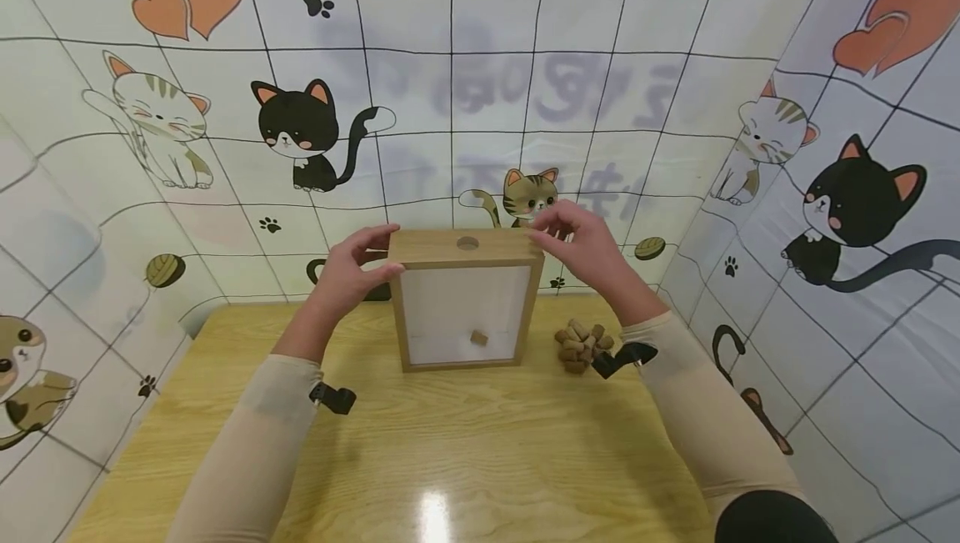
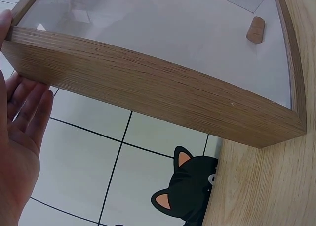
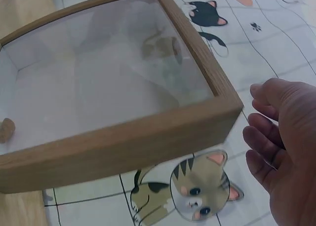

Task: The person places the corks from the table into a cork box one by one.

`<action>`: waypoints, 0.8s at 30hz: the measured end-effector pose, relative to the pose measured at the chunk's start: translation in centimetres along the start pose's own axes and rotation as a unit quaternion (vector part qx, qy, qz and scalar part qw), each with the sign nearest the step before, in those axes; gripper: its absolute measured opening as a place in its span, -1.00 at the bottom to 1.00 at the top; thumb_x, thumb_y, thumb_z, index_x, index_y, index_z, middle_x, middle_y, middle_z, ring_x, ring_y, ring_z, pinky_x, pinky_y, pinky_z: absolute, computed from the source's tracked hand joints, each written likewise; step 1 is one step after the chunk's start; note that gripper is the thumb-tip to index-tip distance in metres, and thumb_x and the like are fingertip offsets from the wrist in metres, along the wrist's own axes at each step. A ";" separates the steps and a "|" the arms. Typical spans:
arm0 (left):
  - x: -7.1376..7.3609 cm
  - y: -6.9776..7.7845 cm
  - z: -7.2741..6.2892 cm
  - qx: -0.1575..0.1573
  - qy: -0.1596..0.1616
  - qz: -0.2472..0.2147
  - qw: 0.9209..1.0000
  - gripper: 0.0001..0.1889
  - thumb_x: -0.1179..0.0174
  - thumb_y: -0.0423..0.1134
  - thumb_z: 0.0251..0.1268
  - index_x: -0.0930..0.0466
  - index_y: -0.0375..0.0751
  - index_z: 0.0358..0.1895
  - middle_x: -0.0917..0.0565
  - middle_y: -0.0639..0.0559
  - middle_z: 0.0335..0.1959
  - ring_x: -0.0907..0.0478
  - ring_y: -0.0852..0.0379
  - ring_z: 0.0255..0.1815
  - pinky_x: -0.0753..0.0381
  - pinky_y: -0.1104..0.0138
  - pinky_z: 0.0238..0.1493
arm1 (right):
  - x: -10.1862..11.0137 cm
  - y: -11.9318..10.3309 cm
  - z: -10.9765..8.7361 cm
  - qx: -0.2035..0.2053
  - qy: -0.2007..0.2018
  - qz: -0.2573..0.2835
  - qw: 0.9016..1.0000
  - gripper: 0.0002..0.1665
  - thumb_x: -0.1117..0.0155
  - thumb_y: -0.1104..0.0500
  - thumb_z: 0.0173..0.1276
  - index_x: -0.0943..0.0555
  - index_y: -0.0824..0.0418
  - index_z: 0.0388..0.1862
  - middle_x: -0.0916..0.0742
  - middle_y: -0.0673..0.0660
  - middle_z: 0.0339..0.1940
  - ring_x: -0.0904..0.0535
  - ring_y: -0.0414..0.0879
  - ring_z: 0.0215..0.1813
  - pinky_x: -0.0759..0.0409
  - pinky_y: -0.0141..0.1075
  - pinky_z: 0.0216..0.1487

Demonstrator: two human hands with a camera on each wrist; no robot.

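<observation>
A shallow wooden box (image 1: pixel 467 249) with a clear front and a round hole in its top edge stands upright on the table. Inside it, at the bottom, lies one cork (image 1: pixel 478 338). My left hand (image 1: pixel 351 269) holds the box's upper left corner, thumb on the front edge and fingers behind. Close beside the upper right corner is my right hand (image 1: pixel 581 247), its fingers loosely bent and nothing in them. The right wrist view shows a gap between this hand (image 3: pixel 291 142) and the box frame (image 3: pixel 123 147).
A small pile of corks (image 1: pixel 581 345) lies on the wooden table (image 1: pixel 450 443), right of the box. Behind and at both sides hangs a white sheet (image 1: pixel 420 93) printed with cats and grid lines.
</observation>
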State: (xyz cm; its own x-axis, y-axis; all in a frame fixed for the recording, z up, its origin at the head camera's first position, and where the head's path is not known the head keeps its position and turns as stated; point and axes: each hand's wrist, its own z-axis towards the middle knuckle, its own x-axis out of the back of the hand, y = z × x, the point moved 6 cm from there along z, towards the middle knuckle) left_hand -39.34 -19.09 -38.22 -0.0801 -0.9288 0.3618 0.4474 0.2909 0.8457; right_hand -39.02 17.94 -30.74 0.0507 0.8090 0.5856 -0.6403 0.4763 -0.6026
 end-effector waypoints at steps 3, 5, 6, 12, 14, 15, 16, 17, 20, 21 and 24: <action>-0.1 0.1 0.0 0.005 -0.001 0.003 1.000 -0.30 -0.53 -0.27 0.47 -0.50 -0.14 0.62 -0.64 -0.22 0.36 -0.57 -0.26 0.44 -0.51 -0.28 0.55 | 1.1 1.7 -1.7 -0.035 0.009 0.004 0.999 -0.88 -0.47 0.15 0.62 -0.78 0.16 0.00 -0.73 0.08 -0.10 -0.60 -0.01 -0.17 -0.55 -0.24 -0.19; -0.1 0.2 0.0 0.008 0.002 0.004 1.000 -0.29 -0.55 -0.24 0.45 -0.52 -0.14 0.61 -0.64 -0.22 0.36 -0.57 -0.26 0.44 -0.50 -0.28 0.55 | 1.6 2.6 -2.7 -0.055 0.009 0.000 0.998 -0.86 -0.45 0.11 0.64 -0.78 0.15 0.02 -0.73 0.09 -0.11 -0.61 0.00 -0.16 -0.55 -0.23 -0.20; -0.1 0.2 0.0 0.008 0.003 0.002 1.000 -0.29 -0.55 -0.24 0.45 -0.52 -0.14 0.60 -0.64 -0.22 0.36 -0.57 -0.26 0.44 -0.50 -0.28 0.55 | 1.8 3.1 -3.2 -0.066 0.010 -0.002 0.998 -0.84 -0.45 0.10 0.64 -0.77 0.15 0.03 -0.73 0.09 -0.11 -0.62 0.00 -0.16 -0.56 -0.23 -0.20; 0.0 0.3 0.1 0.013 0.000 -0.005 1.000 -0.29 -0.56 -0.22 0.45 -0.51 -0.16 0.61 -0.63 -0.24 0.37 -0.58 -0.28 0.44 -0.49 -0.29 0.55 | 2.4 5.2 -6.1 -0.115 0.003 -0.009 0.993 -0.80 -0.43 0.05 0.66 -0.77 0.15 0.07 -0.75 0.10 -0.10 -0.61 0.01 -0.15 -0.55 -0.25 -0.23; 0.0 0.3 0.1 0.015 -0.001 -0.006 1.000 -0.29 -0.56 -0.20 0.45 -0.52 -0.15 0.60 -0.63 -0.23 0.38 -0.58 -0.28 0.44 -0.50 -0.30 0.55 | 2.4 5.9 -7.1 -0.124 -0.003 -0.007 0.992 -0.79 -0.43 0.05 0.66 -0.76 0.15 0.07 -0.75 0.11 -0.10 -0.60 0.01 -0.16 -0.56 -0.25 -0.24; 0.0 0.2 0.1 0.015 -0.001 -0.005 1.000 -0.28 -0.56 -0.20 0.45 -0.52 -0.15 0.60 -0.63 -0.23 0.38 -0.58 -0.28 0.44 -0.50 -0.29 0.55 | 2.2 6.4 -7.7 -0.128 -0.006 -0.005 0.992 -0.79 -0.44 0.06 0.66 -0.76 0.15 0.08 -0.75 0.11 -0.10 -0.60 0.02 -0.16 -0.57 -0.26 -0.25; 0.0 0.1 0.1 0.016 0.000 -0.005 1.000 -0.29 -0.56 -0.20 0.45 -0.51 -0.15 0.60 -0.63 -0.23 0.38 -0.58 -0.28 0.44 -0.49 -0.30 0.55 | 2.1 6.7 -8.2 -0.131 -0.010 -0.004 0.991 -0.78 -0.44 0.06 0.66 -0.76 0.16 0.09 -0.75 0.12 -0.10 -0.60 0.01 -0.16 -0.58 -0.27 -0.25; 0.0 0.1 0.1 0.016 0.000 -0.005 1.000 -0.28 -0.55 -0.19 0.46 -0.51 -0.15 0.61 -0.63 -0.24 0.38 -0.57 -0.28 0.45 -0.48 -0.30 0.56 | 1.9 7.2 -8.8 -0.135 -0.012 -0.004 0.991 -0.78 -0.44 0.05 0.66 -0.76 0.15 0.09 -0.76 0.11 -0.10 -0.61 0.01 -0.17 -0.59 -0.27 -0.25; 0.0 0.0 0.0 0.014 0.001 -0.008 1.000 -0.29 -0.55 -0.20 0.46 -0.51 -0.14 0.61 -0.63 -0.23 0.38 -0.57 -0.26 0.45 -0.47 -0.29 0.56 | 1.1 8.5 -10.6 -0.150 -0.017 0.000 0.989 -0.77 -0.44 0.06 0.65 -0.76 0.17 0.10 -0.77 0.11 -0.11 -0.64 -0.01 -0.16 -0.63 -0.29 -0.26; 0.0 0.0 0.0 0.013 0.001 -0.010 1.000 -0.29 -0.55 -0.20 0.46 -0.51 -0.13 0.61 -0.63 -0.23 0.38 -0.57 -0.27 0.44 -0.47 -0.30 0.56 | 0.8 8.9 -11.2 -0.154 -0.018 0.002 0.988 -0.77 -0.44 0.07 0.65 -0.75 0.18 0.10 -0.78 0.11 -0.10 -0.64 -0.01 -0.16 -0.63 -0.29 -0.26; 0.0 0.0 0.0 0.010 0.000 -0.015 1.000 -0.30 -0.55 -0.22 0.46 -0.53 -0.10 0.60 -0.63 -0.24 0.38 -0.58 -0.27 0.43 -0.48 -0.31 0.55 | 0.0 10.0 -12.8 -0.173 -0.023 0.003 0.985 -0.77 -0.45 0.08 0.64 -0.76 0.19 0.09 -0.79 0.10 -0.10 -0.65 -0.02 -0.15 -0.65 -0.29 -0.24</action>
State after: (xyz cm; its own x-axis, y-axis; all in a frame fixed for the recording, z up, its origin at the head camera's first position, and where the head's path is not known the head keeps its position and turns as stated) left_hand -39.35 -19.07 -38.24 -0.0929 -0.9376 0.3352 0.4260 0.2668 0.8645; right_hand -35.60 27.15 -43.73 0.0082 0.7996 0.6004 -0.3412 0.5666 -0.7500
